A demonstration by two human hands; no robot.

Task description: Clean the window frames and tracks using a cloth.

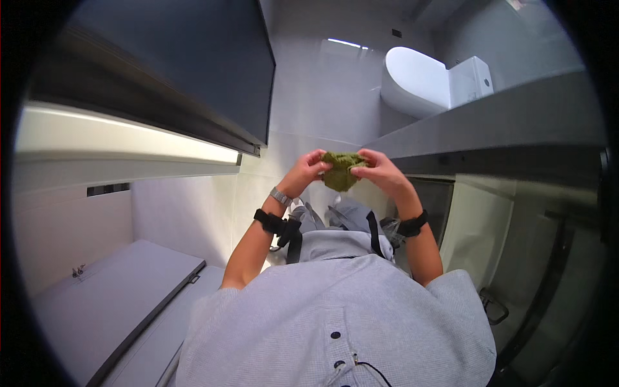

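Note:
A bunched green cloth point(341, 173) is stretched between both my hands, in front of my waist. My left hand point(309, 170) grips its left edge with thumb and fingers. Its right edge is pinched in my right hand point(378, 170). The cloth's lower part hangs in a rounded fold between them. A metal watch is on my left wrist, and black straps with devices sit around both forearms.
Ahead to the right stands a white toilet point(418, 80) with its lid down. A dark door panel point(213, 58) rises at upper left. White cabinets point(130, 300) are at lower left, and a dark-framed opening point(435, 203) lies to the right. A small drain point(396, 33) is in the floor.

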